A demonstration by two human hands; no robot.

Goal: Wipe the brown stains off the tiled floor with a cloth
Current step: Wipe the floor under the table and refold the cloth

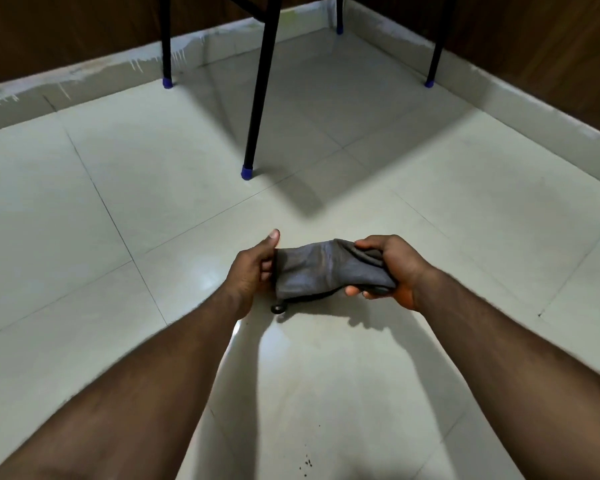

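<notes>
cloth: my grey cloth (321, 270) hangs in the air between my two hands, above the tiled floor (118, 188), not touching it as far as i can tell.
long axis: it runs side to side, from one hand across to the other, bunched at the right end and flatter at the left.
left hand: my left hand (253, 268) holds the cloth's left edge, fingers behind it, thumb sticking up and free.
right hand: my right hand (387, 268) is clenched round the bunched right end.
stains: the dark specks (307, 463) lie on the floor near the bottom of the view, closer to my body than the cloth, between my forearms.
direction: from the cloth, the specks are back toward me and down.
nearer hand: neither is clearly closer; the right has the firmer hold, so i judge it would do the wiping.
other: black bench legs with blue feet (246, 172) stand well beyond the cloth.
</notes>
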